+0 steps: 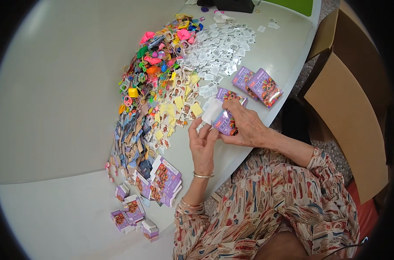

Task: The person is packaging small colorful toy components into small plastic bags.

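Note:
A small purple carton (223,124) with a colourful cartoon print and a white open flap is in front of me, tilted, near the table's right edge. My right hand (248,125) grips it from the right, fingers over its printed face and thumb along the lower edge. At its lower left corner, my left hand (203,149) has thumb and fingertips on the carton beside the white flap. Just behind lies another purple carton (225,94), partly covered by the right hand. Two closed purple cartons (266,88) lie to the right, one overlapping the other.
Small clear-and-white packets (220,47) form a pile at the back. Left of it spread colourful plastic trinkets (153,60), yellow-and-white printed cards (176,110) and folded bluish-brown pieces (131,141). Flat purple cartons (166,180) and several small boxes (133,208) lie nearer. A cardboard box (344,108) stands at right.

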The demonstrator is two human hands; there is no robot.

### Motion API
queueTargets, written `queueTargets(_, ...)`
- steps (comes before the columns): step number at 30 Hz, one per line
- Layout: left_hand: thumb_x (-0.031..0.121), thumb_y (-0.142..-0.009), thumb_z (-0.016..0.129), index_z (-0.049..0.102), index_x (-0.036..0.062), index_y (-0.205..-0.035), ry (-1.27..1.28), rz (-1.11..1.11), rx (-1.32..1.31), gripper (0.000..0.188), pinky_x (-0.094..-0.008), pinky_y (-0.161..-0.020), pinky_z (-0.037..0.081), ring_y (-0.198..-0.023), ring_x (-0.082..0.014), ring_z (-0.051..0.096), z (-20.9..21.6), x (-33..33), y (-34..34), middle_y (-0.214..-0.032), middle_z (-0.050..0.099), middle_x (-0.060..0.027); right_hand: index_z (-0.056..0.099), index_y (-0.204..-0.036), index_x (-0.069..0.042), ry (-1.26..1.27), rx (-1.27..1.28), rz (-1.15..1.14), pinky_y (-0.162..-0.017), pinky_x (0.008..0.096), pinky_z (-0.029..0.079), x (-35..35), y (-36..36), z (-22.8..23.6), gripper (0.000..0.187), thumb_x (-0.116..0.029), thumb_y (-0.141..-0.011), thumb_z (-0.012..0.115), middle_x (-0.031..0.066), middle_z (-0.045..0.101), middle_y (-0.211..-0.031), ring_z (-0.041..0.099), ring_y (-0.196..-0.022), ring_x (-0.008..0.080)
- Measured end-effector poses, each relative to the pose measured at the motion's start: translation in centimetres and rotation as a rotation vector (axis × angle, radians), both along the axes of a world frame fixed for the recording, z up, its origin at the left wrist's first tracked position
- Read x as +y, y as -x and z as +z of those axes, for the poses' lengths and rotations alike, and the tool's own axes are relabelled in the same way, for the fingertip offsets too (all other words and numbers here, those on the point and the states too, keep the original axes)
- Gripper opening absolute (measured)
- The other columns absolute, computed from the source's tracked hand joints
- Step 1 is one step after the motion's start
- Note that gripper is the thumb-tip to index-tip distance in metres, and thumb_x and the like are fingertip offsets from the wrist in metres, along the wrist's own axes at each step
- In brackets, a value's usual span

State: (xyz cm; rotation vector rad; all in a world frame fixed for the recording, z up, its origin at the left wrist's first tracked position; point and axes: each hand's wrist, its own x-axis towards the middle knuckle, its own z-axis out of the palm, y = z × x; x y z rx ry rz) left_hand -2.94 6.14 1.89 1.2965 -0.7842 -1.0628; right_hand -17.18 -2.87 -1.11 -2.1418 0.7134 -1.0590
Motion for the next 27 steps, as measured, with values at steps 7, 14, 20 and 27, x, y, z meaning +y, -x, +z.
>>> queueTargets(7, 0.003, -0.089, 0.062, 0.046, -0.0016, -0.128, -0.012, -0.045, -0.187, 0.042, -0.0202, -0.077, 0.046, -0.091, -0.0093, 0.057, -1.3, -0.5, 0.9, -0.104, 0.060, -0.0073, 0.040, -0.116, -0.001, 0.000, 0.014, 0.001, -0.067, 0.0461, 0.051, -0.1, 0.1, 0.1, 0.065, -0.025, -0.066, 0.075, 0.0202, 0.048, -0.106, 0.058, -0.088, 0.0398)
queueTargets(14, 0.002, -0.089, 0.063, 0.052, -0.0033, -0.126, 0.024, -0.060, -0.254, 0.039, -0.0186, -0.071, 0.045, -0.085, -0.0062, 0.055, -1.7, -0.1, 0.1, -0.096, 0.058, -0.0016, 0.039, -0.112, 0.000, -0.054, 0.107, 0.106, -0.069, 0.0441, 0.050, -0.1, 0.3, 0.7, 0.062, -0.023, -0.065, 0.073, 0.0225, 0.051, -0.104, 0.058, -0.086, 0.0408)
queueTargets(20, 0.001, -0.089, 0.061, 0.060, -0.0045, -0.116, 0.121, 0.081, -0.403, 0.028, -0.0228, -0.077, 0.049, -0.091, -0.0094, 0.058, -0.2, -0.2, 2.0, -0.114, 0.061, -0.0085, 0.035, -0.124, 0.004, -0.048, 0.020, 0.053, -0.072, 0.0462, 0.052, 0.1, 0.3, 0.2, 0.075, -0.024, -0.066, 0.072, 0.0245, 0.051, -0.104, 0.059, -0.090, 0.0402)
queueTargets(27, 0.004, -0.090, 0.060, 0.061, -0.0048, -0.115, -0.115, -0.060, -0.099, 0.026, -0.0236, -0.080, 0.050, -0.089, -0.0098, 0.060, 0.6, -1.2, -0.1, -0.104, 0.066, -0.0070, 0.029, -0.129, 0.008, -0.039, 0.203, 0.108, -0.077, 0.0418, 0.053, 0.1, 1.0, 0.9, 0.084, -0.023, -0.066, 0.076, 0.0310, 0.050, -0.118, 0.058, -0.103, 0.0412)
